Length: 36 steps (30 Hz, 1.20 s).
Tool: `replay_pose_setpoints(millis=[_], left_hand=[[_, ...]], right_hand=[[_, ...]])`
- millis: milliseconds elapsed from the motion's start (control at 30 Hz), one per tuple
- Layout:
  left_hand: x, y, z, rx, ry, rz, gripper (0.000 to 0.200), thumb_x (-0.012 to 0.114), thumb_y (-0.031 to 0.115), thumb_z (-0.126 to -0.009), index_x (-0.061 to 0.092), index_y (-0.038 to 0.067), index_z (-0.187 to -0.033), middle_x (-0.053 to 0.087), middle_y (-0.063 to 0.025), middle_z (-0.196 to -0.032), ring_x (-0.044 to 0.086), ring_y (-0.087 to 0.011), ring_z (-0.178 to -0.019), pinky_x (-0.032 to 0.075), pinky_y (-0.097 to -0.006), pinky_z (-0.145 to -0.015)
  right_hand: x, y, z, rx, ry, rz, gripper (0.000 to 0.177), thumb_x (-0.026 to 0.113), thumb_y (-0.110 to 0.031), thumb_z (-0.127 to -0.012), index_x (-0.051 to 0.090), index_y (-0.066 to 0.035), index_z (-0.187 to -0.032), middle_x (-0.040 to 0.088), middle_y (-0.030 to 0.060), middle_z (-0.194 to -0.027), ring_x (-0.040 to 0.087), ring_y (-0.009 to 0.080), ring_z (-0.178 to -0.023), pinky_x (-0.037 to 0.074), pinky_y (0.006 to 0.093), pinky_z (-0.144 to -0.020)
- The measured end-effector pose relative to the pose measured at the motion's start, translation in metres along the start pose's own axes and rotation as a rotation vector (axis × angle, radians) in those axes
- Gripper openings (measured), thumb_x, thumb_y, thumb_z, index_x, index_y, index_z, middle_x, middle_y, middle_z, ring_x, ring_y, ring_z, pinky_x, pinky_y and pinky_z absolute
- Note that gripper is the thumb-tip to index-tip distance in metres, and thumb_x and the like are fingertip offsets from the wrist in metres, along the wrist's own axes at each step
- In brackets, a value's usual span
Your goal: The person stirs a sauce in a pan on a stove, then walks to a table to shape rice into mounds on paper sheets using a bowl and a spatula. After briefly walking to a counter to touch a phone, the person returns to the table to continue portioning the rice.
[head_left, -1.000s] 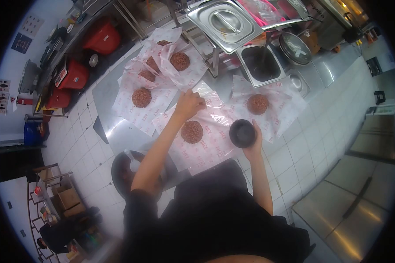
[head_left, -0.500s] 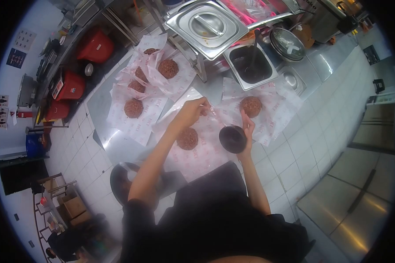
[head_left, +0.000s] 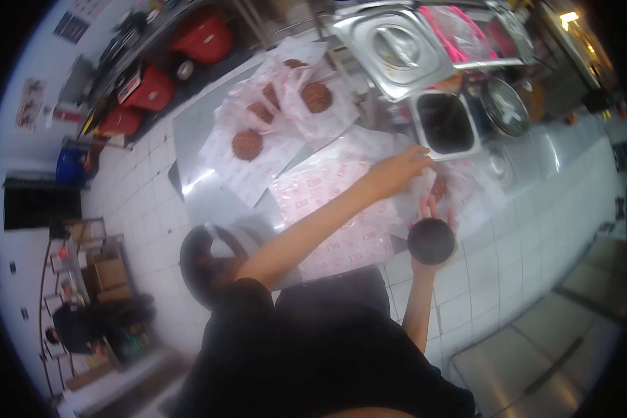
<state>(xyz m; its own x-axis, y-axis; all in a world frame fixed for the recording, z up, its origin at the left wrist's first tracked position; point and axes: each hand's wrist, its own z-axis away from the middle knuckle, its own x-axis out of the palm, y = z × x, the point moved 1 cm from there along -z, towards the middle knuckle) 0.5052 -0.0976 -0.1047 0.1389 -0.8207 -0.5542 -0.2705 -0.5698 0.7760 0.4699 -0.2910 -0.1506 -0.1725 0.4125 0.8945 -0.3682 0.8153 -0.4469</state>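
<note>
- a flat steel counter (head_left: 200, 191), smooth and dully shining, runs from the near edge up to the pans at the back; white square floor tiles (head_left: 146, 223) lie on its left.
- thin, crinkled sheets of white paper with pink print cover much of it; the near sheet (head_left: 331, 202) lies under the person's left forearm, and its plain underside shows at the folded far edge.
- a rectangular steel pan lid (head_left: 397, 47) with a bar handle stands at the back, and just right of it is an open pan (head_left: 444, 122) with dark contents.
- round, brown, rough-grained patties sit on the far sheets, one of them the left patty (head_left: 247, 144).
- the right patty (head_left: 439, 189) is half hidden, lying just beyond the fingertips of both hands.
- the black bowl (head_left: 432, 241) is small, round and matt. it is held off the counter's near right corner, its dark hollow facing the camera.
- the right hand (head_left: 433, 217) cups the bowl from behind, with fingers (head_left: 427, 207) wrapped over its far rim.
- the left hand (head_left: 397, 169) reaches across to the right, knuckles up and fingers bent down onto the paper beside the right patty; blur hides whether they pinch it.
</note>
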Motion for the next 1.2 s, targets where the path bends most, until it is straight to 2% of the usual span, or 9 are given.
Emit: replay_pose_setpoints(millis=[100,233,367,467,567,700,900,1000,1200], left_hand=[[-0.057,0.046,0.043,-0.197,0.157,-0.096,0.034,0.049,-0.005,-0.082,0.061,0.006,-0.111,0.053,-0.0166,-0.120,0.056,-0.0326,-0.106,0.048,-0.0370,-0.087],[-0.173,0.051,0.191,-0.318,0.581,-0.573,0.023,0.054,0.004,-0.087,0.063,0.006,-0.108,0.058,-0.0143,-0.117,0.051,-0.0306,-0.115,0.038,-0.0420,-0.098],[-0.230,0.047,0.403,-1.251,0.758,-1.203,0.040,0.065,0.024,-0.083,0.058,0.017,-0.121,0.055,-0.0172,-0.123,0.050,-0.0346,-0.115,0.037,-0.0464,-0.100],[-0.239,0.021,0.520,-1.269,0.555,-0.317,0.034,0.055,0.029,-0.091,0.058,0.010,-0.119,0.064,-0.0097,-0.103,0.061,-0.0195,-0.095,0.054,-0.0333,-0.071],[-0.231,0.013,0.522,-1.190,0.628,0.002,0.029,0.048,0.023,-0.096,0.059,0.006,-0.116,0.065,-0.0030,-0.090,0.062,-0.0141,-0.083,0.050,-0.0235,-0.056],[-0.247,0.011,0.492,-0.978,0.617,-0.575,0.021,0.045,0.009,-0.092,0.060,0.005,-0.105,0.068,-0.0092,-0.101,0.065,-0.0220,-0.090,0.048,-0.0339,-0.080],[-0.245,-0.021,0.467,-1.038,0.813,-0.036,0.020,0.046,0.016,-0.096,0.061,0.003,-0.096,0.068,-0.0099,-0.089,0.064,-0.0140,-0.075,0.048,-0.0254,-0.066],[-0.234,-0.038,0.455,-0.776,0.630,-0.430,0.023,0.047,0.019,-0.096,0.063,0.003,-0.090,0.066,-0.0080,-0.083,0.060,-0.0119,-0.068,0.045,-0.0253,-0.060],[-0.251,-0.035,0.432,-0.760,0.608,-0.564,0.024,0.049,0.018,-0.095,0.065,0.004,-0.085,0.059,-0.0064,-0.073,0.047,-0.0132,-0.057,0.039,-0.0268,-0.056]], right_hand=[[0.010,0.001,0.005,0.019,0.035,0.207,0.054,0.033,-0.045,-0.095,0.027,-0.016,-0.140,0.031,0.0311,-0.141,0.037,0.0464,-0.127,0.051,0.0563,-0.085],[0.006,0.016,0.005,0.083,0.054,0.416,0.054,0.026,-0.047,-0.098,0.031,-0.011,-0.137,0.048,0.0186,-0.127,0.053,0.0305,-0.115,0.047,0.0445,-0.095],[0.024,0.056,0.001,0.198,-0.085,0.501,0.054,0.027,-0.048,-0.098,0.034,-0.009,-0.135,0.053,0.0124,-0.119,0.054,0.0221,-0.112,0.045,0.0370,-0.097],[0.032,0.095,0.014,0.400,-0.199,0.570,0.051,0.043,-0.043,-0.096,0.034,-0.009,-0.133,0.052,0.0099,-0.120,0.053,0.0198,-0.110,0.044,0.0332,-0.095],[0.066,0.131,0.043,0.385,-0.356,0.925,0.063,0.070,-0.020,-0.082,0.033,-0.008,-0.132,0.051,0.0092,-0.115,0.052,0.0196,-0.108,0.045,0.0309,-0.092],[0.085,0.199,0.095,0.207,-0.647,1.243,0.079,0.084,-0.013,-0.063,0.040,-0.008,-0.128,0.046,0.0129,-0.118,0.047,0.0277,-0.113,0.041,0.0374,-0.095],[0.078,0.256,0.101,-0.085,-0.976,1.481,0.083,0.084,-0.011,-0.052,0.046,-0.011,-0.126,0.043,0.0140,-0.128,0.038,0.0364,-0.124,0.029,0.0458,-0.108],[0.095,0.251,0.093,-0.140,-1.080,1.522,0.084,0.083,-0.010,-0.053,0.045,-0.012,-0.128,0.040,0.0125,-0.135,0.032,0.0366,-0.131,0.025,0.0489,-0.111],[0.071,0.141,0.096,0.078,-0.849,1.733,0.086,0.083,-0.013,-0.053,0.044,-0.015,-0.131,0.043,0.0088,-0.135,0.031,0.0340,-0.133,0.021,0.0478,-0.112]])
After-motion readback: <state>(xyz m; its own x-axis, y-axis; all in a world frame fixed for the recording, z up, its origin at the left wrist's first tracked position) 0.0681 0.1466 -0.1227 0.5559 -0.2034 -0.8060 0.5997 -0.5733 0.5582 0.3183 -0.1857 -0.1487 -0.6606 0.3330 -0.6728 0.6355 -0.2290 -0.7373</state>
